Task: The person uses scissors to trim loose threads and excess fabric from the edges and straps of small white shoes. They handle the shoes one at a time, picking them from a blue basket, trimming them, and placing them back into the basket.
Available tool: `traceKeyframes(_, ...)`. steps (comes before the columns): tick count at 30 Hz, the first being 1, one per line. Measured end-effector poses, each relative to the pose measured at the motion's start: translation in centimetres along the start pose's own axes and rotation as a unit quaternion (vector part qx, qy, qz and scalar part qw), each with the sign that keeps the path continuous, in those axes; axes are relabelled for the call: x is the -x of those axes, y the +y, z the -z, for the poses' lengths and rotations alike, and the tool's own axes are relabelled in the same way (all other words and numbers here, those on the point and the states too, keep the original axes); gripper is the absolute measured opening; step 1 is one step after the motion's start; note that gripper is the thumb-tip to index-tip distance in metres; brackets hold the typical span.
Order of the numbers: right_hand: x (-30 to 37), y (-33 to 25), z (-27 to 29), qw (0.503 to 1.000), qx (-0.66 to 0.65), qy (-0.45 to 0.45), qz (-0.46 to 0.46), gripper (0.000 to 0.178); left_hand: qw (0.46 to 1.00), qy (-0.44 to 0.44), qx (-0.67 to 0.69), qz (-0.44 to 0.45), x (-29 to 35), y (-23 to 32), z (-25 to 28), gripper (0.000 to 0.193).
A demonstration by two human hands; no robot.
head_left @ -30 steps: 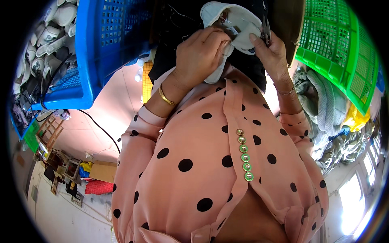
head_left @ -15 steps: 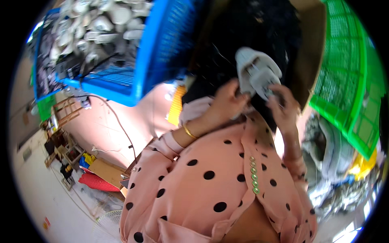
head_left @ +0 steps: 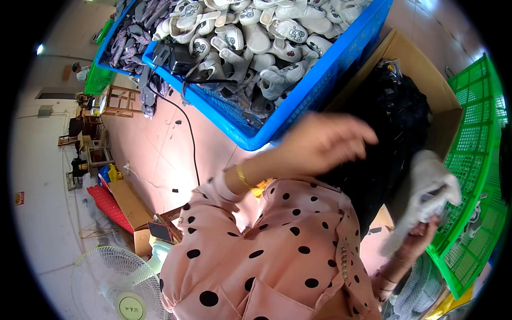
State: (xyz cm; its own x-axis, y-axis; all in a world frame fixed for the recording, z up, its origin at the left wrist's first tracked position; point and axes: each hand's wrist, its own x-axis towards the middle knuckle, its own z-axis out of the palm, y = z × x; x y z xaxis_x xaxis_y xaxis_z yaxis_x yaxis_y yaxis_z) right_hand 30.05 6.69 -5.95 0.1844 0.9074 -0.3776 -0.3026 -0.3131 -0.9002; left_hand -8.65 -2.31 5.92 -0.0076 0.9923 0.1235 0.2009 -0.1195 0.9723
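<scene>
My right hand is closed on a white shoe at the lower right, beside a green plastic basket. Motion blurs the shoe. My left hand hangs over dark material in a cardboard box, its fingers stretched to the right and smeared by movement. Nothing shows in it. Just beyond that hand stands a blue crate heaped with small white shoes, several with printed pictures on them.
The cardboard box with black material stands between crate and basket. A black boxy device sits at the crate's corner; a dark cord runs along the floor. A fan stands lower left. Grey shoes lie lower right.
Both hands were together at the white shoe; now they are apart. My right hand has carried the shoe right and down, toward the green basket. My view has shifted too.
</scene>
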Motion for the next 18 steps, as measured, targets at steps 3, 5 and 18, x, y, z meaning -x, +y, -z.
traceKeyframes(3, -3.4, -7.2, 5.8, 0.961, -0.183, -0.197, 0.059, 0.023, 0.975, 0.181, -0.127, -0.008, -1.0, -1.5, 7.6, 0.023)
traceKeyframes(5, -5.4, -8.9, 8.0, 0.939, -0.249, -0.209, 0.111, 0.033, 0.873, 0.182, -0.452, 0.010, -1.0, -2.2, 12.0, 0.026)
traceKeyframes(18, 1.2, 2.3, -11.6, 0.979, -0.069, -0.181, -0.063, 0.035, 0.698, -0.086, -0.662, 0.258, -5.3, -19.5, 13.5, 0.016)
